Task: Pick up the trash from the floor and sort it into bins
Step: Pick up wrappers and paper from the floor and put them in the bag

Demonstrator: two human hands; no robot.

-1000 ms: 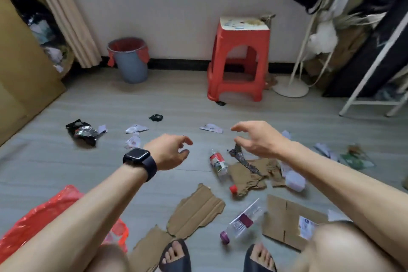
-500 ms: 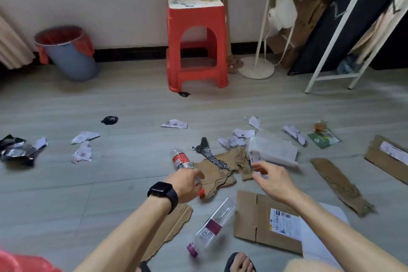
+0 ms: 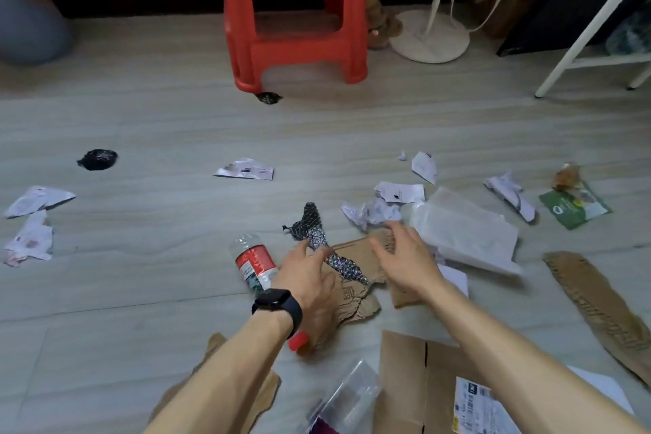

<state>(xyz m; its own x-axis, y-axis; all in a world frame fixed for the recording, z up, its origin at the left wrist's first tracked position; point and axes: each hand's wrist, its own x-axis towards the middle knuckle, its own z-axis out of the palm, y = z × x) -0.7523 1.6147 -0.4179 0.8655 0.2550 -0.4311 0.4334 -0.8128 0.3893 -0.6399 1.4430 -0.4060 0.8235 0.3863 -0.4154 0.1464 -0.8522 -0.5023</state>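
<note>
1. The floor (image 3: 176, 123) carries scattered trash across the middle and lower right of the frame. A blurred grey bin (image 3: 28, 28) sits at the upper left edge, well apart from the litter.
2. The torn cardboard (image 3: 355, 296) lies flat at lower centre, beneath both hands. It looks light and fairly stiff, though ragged. A pinch on a free edge, thumb slid under, should lift it cleanly.
3. The water bottle (image 3: 252, 262) lies on its side just left of the cardboard. It appears empty, so it is probably light, smooth and likely to roll. The labelled middle is the surest place to grasp it.
4. The patterned strip (image 3: 315, 222) lies across the cardboard's upper left corner. It looks soft and limp, so a fingertip pinch anywhere should do.
5. The left hand (image 3: 310, 278) is palm down with its fingers loosely spread and their tips at the strip. Whether they touch it is unclear, and it holds nothing.
6. The right hand (image 3: 405, 257) is palm down with its fingers spread wide. It hovers over the cardboard's upper right edge, just beside crumpled paper (image 3: 370, 213), and is empty.
</note>
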